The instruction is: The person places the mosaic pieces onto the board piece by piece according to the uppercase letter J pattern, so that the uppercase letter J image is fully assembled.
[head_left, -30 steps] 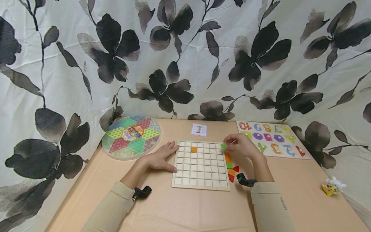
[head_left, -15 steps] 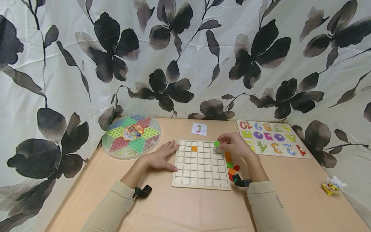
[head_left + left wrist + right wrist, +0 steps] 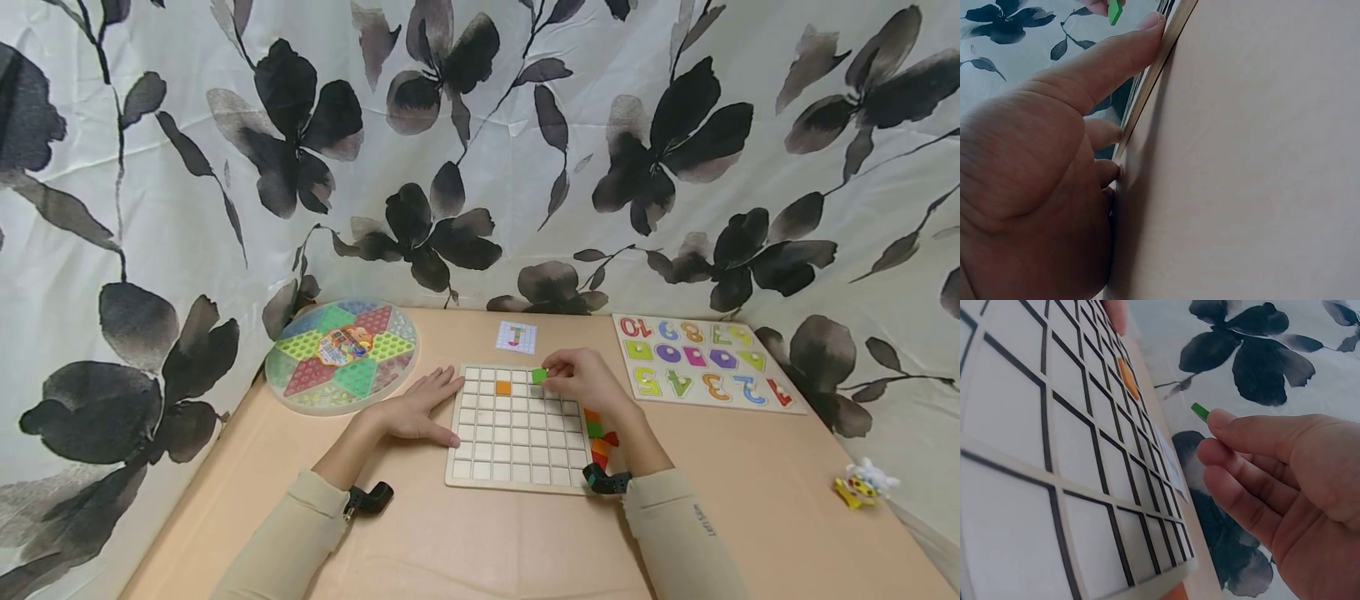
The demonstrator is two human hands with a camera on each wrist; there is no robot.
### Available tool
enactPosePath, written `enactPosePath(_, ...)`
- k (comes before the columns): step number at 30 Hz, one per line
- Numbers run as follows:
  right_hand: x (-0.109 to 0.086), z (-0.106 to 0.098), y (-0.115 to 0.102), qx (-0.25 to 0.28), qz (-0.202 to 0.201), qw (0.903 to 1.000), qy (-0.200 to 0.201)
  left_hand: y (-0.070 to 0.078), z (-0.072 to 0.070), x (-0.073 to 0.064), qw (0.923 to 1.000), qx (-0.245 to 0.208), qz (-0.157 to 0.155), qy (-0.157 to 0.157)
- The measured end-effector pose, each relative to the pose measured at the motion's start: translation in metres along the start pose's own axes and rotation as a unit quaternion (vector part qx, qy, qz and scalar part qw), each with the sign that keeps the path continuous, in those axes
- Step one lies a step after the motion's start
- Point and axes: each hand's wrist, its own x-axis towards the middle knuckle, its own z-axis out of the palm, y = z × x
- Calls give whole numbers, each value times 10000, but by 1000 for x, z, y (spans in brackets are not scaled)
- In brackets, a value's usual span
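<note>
A wooden grid board with white squares lies on the table. One orange square tile sits in a cell of its second row from the back. My right hand pinches a green tile between thumb and fingers, above the board's back rows; in the right wrist view the green tile is clear of the grid. With fingers spread, my left hand rests along the board's left edge, and its thumb touches the wooden rim in the left wrist view.
Orange, green and red pieces lie along the board's right edge, partly behind the right wrist. Behind the board is a pattern card. A round star-patterned game board lies left, a number puzzle right, and a small toy far right.
My right hand has moved left from the board's right edge, carrying the green tile over the back rows. The left hand stays in place.
</note>
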Motion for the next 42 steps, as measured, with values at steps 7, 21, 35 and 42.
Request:
enactPosePath(7,4,13,-4,-57,-73,9999,93,-1,2,-1,10000,-10,-24,26)
enactPosePath(21,11,30,-6,-34,108,9999,101,0,1,1,10000,28,-31,1)
enactPosePath(35,13,36,-5,-180,199,9996,5,0,0,1,10000,-17,-39,-28)
enactPosePath(42,12,38,-5,-219,178,9996,-53,0,1,0,10000,-27,-56,-25)
